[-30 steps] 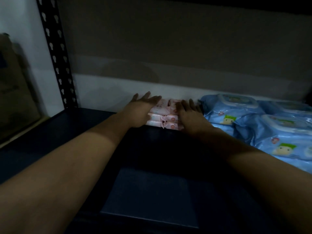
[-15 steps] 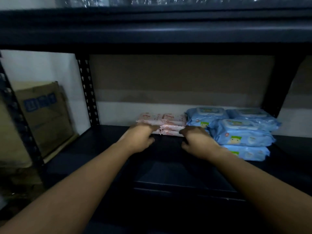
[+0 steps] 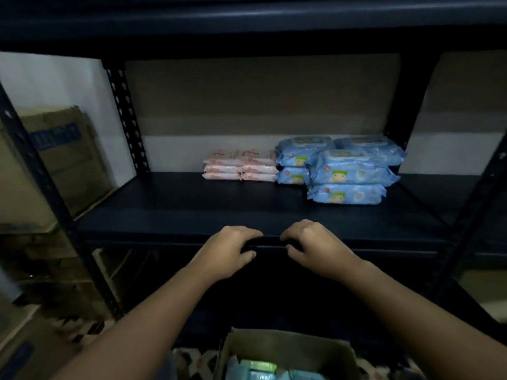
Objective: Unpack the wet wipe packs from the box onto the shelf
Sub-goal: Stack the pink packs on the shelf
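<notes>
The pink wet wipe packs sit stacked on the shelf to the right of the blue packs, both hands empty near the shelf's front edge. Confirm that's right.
Not quite. The head view shows the pink wet wipe packs stacked to the left of the blue packs, not the right. The rest holds: they sit on the shelf, and the left hand and right hand are empty near its front edge.

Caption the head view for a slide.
Both hands, left hand and right hand, empty above the box; pink packs and blue packs shelved.

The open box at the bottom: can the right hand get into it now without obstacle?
Probably yes. The right hand holds nothing, and the box stands open below it with nothing over its top.
</notes>
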